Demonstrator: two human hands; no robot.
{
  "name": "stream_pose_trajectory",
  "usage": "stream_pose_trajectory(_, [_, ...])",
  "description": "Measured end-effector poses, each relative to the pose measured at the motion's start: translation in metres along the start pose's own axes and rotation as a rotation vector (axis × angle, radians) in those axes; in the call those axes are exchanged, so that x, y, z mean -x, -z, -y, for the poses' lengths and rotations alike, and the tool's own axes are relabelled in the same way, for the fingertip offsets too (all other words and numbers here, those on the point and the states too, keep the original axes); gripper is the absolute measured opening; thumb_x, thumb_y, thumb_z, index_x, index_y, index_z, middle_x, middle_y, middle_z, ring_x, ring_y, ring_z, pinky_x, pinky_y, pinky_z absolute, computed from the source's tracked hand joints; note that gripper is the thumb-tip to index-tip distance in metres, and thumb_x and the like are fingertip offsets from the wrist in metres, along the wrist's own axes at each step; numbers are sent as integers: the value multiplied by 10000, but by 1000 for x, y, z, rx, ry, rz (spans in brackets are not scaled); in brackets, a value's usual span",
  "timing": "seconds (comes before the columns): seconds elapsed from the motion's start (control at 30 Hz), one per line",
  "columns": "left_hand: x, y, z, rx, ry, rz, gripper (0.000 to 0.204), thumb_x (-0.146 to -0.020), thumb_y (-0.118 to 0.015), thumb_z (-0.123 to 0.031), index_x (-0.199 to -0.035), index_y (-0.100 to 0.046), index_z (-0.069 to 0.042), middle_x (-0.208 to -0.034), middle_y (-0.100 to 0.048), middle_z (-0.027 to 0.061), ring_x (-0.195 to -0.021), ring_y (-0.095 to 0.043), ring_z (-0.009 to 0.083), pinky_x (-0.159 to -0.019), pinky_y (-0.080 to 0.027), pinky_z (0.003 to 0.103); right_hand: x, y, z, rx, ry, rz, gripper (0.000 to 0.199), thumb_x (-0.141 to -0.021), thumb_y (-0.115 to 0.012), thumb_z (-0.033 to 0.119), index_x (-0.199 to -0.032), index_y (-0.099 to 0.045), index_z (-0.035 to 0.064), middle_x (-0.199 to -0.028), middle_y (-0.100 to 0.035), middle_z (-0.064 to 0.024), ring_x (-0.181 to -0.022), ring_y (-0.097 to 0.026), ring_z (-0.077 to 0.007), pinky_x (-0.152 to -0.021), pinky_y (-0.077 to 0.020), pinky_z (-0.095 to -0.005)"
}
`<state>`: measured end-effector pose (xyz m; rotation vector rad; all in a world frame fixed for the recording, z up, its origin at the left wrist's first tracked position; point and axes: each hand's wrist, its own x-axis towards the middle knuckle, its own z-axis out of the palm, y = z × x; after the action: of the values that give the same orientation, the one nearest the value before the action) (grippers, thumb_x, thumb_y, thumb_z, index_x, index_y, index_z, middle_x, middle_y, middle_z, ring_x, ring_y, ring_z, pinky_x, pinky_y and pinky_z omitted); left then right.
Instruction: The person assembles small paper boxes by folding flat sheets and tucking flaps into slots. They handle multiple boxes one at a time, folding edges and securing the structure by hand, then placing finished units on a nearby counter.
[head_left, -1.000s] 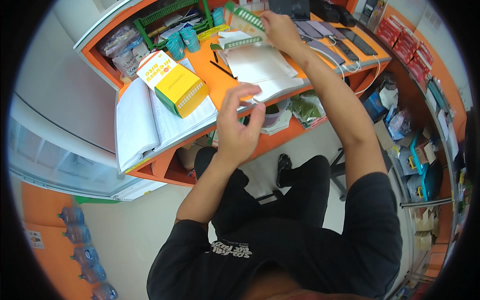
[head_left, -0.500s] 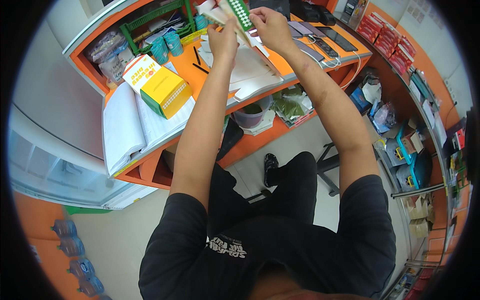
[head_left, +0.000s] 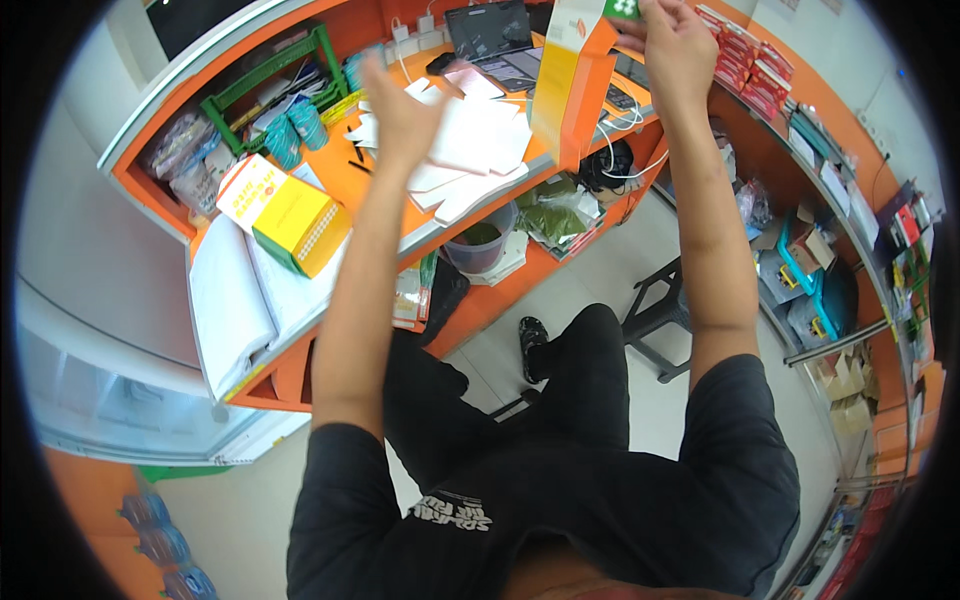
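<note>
Head view: carton extends down-left from right fingers.

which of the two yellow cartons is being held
The carton with the orange side panel, held near its top by the right hand; the other carton rests on the open book, with no hand on it.

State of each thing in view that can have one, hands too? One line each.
Carton: upright, bent at a crease
Right hand: closed on the carton near its top
Left hand: blurred, open, nothing visibly held
Yellow box: folded into shape
Book: open, under the box
White sheets: loosely piled, overlapping
Laptop: open, screen dark
Plastic tub: uncovered
</note>
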<state>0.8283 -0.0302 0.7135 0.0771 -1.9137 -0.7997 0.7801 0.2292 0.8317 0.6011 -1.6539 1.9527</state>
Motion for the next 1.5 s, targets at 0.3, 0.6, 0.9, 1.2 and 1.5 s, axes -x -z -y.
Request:
stream_pose_trajectory(0.3, [131,10,-104,967,577,700,583,-830,-605,-105,-1366,-428,38,-1197,-591,132,-1078,-605,197,-939,-495,327,136,83,5,3,130,153,387,-998,-538,145,-1336,-493,-39,-1269,-625,-150,-1238,-582,-265,-1031,-457,-363])
stream_pose_trajectory(0.6, [250,-41,-58,1553,1454,1016,581,-856,-499,-265,-1380,-483,-15,-1292,-601,143,-1158,-608,273,-1001,-488,419,268,198,-54,38,-563,226,541,-942,-561,101,-1443,-356,74,-1445,-426,-112,-1171,-539,-200,-1003,-456,-350])
stream_pose_trajectory(0.9, [317,-77,-33,1516,1919,1508,554,-948,-529,-459,-1302,-583,-36,-1339,-575,184,-1267,-524,340,-1030,-435,577,312,247,-81,589,-185,709,163,-900,-676,144,-1028,-706,49,-1079,-687,-118,-1091,-611,-317,-964,-464,-410])
stream_pose_trajectory(1.2, [257,4,-75,521,212,1022,424,-1001,-533,-319,-1309,-537,-28,-1340,-540,120,-1196,-510,222,-1058,-342,379,313,193,-96,464,-110,589,194,-913,-611,149,-1085,-615,61,-965,-673,-158,-943,-644,-364,-844,-494,-453])
stream_pose_trajectory(1.5, [289,-10,-98,416,635,641,364,-1015,-580,-320,-1117,-608,28,-957,-654,94,-845,-621,145,-673,-534,299,322,154,-88,610,-29,471,175,-877,-631,193,-1028,-617,106,-934,-662,-105,-983,-629,-304,-850,-464,-452])
